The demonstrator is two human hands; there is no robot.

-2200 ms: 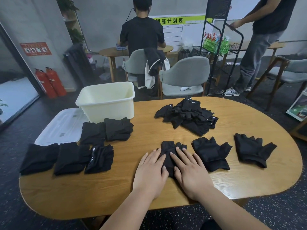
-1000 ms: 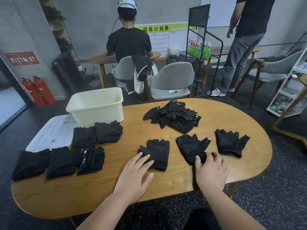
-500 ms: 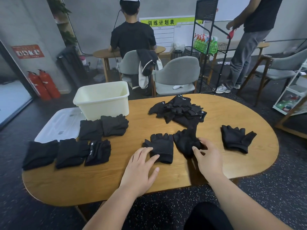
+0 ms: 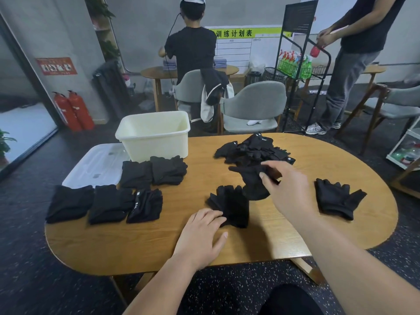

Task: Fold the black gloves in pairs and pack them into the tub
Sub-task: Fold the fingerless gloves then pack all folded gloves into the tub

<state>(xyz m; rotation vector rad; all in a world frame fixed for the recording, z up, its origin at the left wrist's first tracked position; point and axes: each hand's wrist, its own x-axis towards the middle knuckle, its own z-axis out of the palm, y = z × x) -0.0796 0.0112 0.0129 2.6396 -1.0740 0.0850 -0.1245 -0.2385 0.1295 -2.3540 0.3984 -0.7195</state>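
right hand (image 4: 288,189) pinches a black fingerless fabric glove (image 4: 251,180); its flat mate (image 4: 235,204) lies below-left of those fingers, cuff nearest, under relaxed fingertips of the left hand (image 4: 202,237)

Folded gloves (image 4: 168,170) just before the tub (image 4: 154,142)

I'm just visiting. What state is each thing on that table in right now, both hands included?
tub: uncovered, no gloves showing inside.
lid: lying flat beside the tub.
folded bundles: five, folded, on the table's left.
loose pile: unfolded, heaped.
raised glove: off the table, pinched by the right hand.
flat glove: lying flat, fingertips of the left hand on its near edge.
lone glove: flat, untouched.
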